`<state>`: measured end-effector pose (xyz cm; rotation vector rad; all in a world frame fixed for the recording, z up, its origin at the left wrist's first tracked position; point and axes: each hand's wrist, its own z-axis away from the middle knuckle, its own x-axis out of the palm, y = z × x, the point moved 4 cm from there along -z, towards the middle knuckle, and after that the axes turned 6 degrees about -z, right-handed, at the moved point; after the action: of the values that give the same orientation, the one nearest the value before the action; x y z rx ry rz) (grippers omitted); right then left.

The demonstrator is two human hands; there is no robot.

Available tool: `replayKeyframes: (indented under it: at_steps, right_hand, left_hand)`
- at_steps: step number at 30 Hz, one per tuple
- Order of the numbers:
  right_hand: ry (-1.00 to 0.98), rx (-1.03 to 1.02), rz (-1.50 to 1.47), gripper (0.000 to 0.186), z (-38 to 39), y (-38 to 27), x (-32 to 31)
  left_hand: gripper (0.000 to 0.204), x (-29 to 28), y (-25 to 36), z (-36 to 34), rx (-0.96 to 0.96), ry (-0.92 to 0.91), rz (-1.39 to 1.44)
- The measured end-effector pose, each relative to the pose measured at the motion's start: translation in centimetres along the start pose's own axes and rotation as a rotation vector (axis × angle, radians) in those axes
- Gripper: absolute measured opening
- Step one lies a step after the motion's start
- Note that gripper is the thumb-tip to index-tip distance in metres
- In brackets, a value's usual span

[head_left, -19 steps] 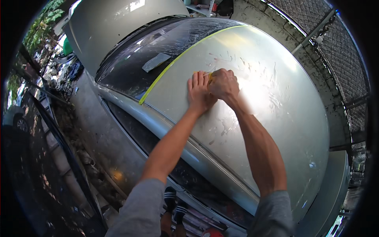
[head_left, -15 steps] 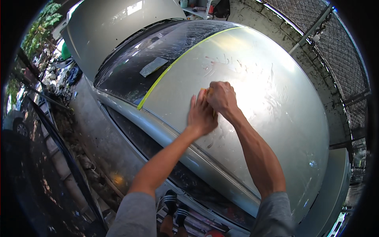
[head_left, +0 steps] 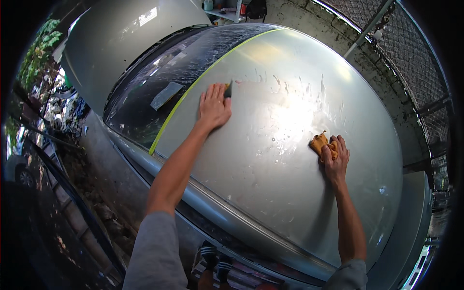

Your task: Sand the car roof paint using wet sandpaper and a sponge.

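My left hand (head_left: 213, 106) presses on the silver car roof (head_left: 263, 183) beside a yellow-green tape strip (head_left: 169, 119), its fingers over a small dark and yellow pad (head_left: 228, 89), largely hidden under them. Farther right, my right hand (head_left: 338, 159) grips a crumpled orange-brown cloth (head_left: 319, 142) against the roof. Streaks and droplets (head_left: 274, 139) mark the paint around a bright glare. Left of the tape, a thin grey flat piece (head_left: 165, 95) lies on the wet, streaky windscreen (head_left: 137, 111).
A raised bonnet (head_left: 101, 43) stands at the upper left, a shelf (head_left: 222, 14) with containers behind the car. A mesh fence (head_left: 406, 58) and low wall run along the right. At left are railings, piled clutter and a parked car's wheel (head_left: 25, 176). My feet (head_left: 209, 252) show below.
My hands have moved apart from their joined grip: the left up and leftward toward the tape, the right down and rightward. The orange cloth now shows in my right hand.
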<state>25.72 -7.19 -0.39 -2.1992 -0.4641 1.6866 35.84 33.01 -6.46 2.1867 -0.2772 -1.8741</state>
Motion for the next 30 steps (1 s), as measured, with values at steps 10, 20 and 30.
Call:
replayKeyframes:
  at_steps: [10, 20, 30]
  right_hand:
    - [0.028, -0.011, 0.051, 0.051, -0.3, -0.1, 0.5]
    - [-0.003, -0.25, -0.27, 0.046, 7.4, -11.2, 7.2]
    - [-0.906, 0.167, -1.334, 0.081, 5.1, -15.4, -0.8]
  left_hand:
    - [0.06, 0.4, 3.6, -2.8, 0.12, 0.001, -0.031]
    - [0.055, -3.1, 5.8, -0.2, 0.037, -0.288, 0.364]
    - [0.043, -9.2, 11.3, 15.2, 0.031, -0.998, 1.791]
